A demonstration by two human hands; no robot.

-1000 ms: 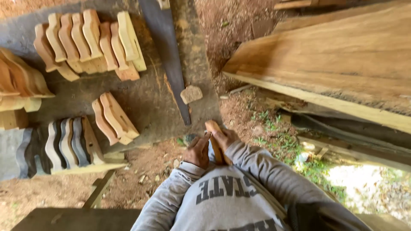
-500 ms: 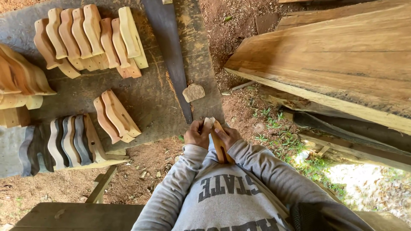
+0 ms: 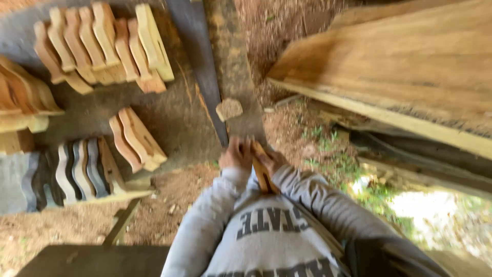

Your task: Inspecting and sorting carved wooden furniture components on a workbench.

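Both hands meet at centre frame, just above the grey sweatshirt (image 3: 271, 231). Left hand (image 3: 237, 154) curled shut around the upper end of a short wooden piece (image 3: 262, 172), fingers wrapped on its left side. Right hand (image 3: 273, 160) closed on the same piece from the right, fingers pressed together against the wood. Piece is tan, narrow, tilted, lower end touching the chest. Frame is blurred, so exact finger placement is hard to read.

Upper left of the frame: row of shaped wooden blocks (image 3: 102, 43) standing on edge, side by side, on a dark slab (image 3: 179, 118). Left edge: more tan blocks (image 3: 20, 102), partly cut off. Left of centre: small group of three blocks (image 3: 136, 138) leaning together. Lower left: grey and dark painted blocks (image 3: 77, 172) in a row.

Dark plank (image 3: 197, 61) runs from top centre down toward the hands. Small stone-like lump (image 3: 229, 109) just right of it, near the hands. Upper right: big rough timber boards (image 3: 410, 66) stacked at a slant. Reddish dirt ground (image 3: 179, 200) underneath, patch of green grass (image 3: 369, 184) at right.
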